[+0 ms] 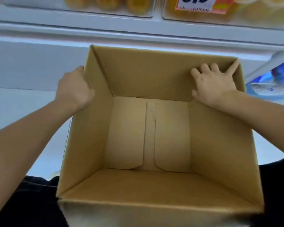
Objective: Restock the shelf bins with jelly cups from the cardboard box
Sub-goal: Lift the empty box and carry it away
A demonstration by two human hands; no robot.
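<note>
Dark clothing (23,202) at the bottom edge, on both sides of the cardboard box (82,145). Box open at the top, held out in front of the body, its near wall closest to the lens and its far wall toward the shelf. Nothing inside but the folded bottom flaps with a bare seam between them.

Left hand (74,89) on the outside of the left wall near the far corner, fingers wrapped out of sight round the edge or behind the cardboard; how tight that grip is cannot be told. Right hand (215,84) inside the box at the far right corner, palm against the right wall, fingers spread and fairly straight, pressing the cardboard, curled round nothing.

Beyond the box, white shelf front (138,31) running across. Above it, two clear shelf bins (147,15), side by side, packed with orange-yellow jelly cups (108,4), blurred. Orange price tag (203,4) on the right bin, digits cut off. At the right edge, blue and white packets (272,81), possibly bagged goods, too smeared to read.
</note>
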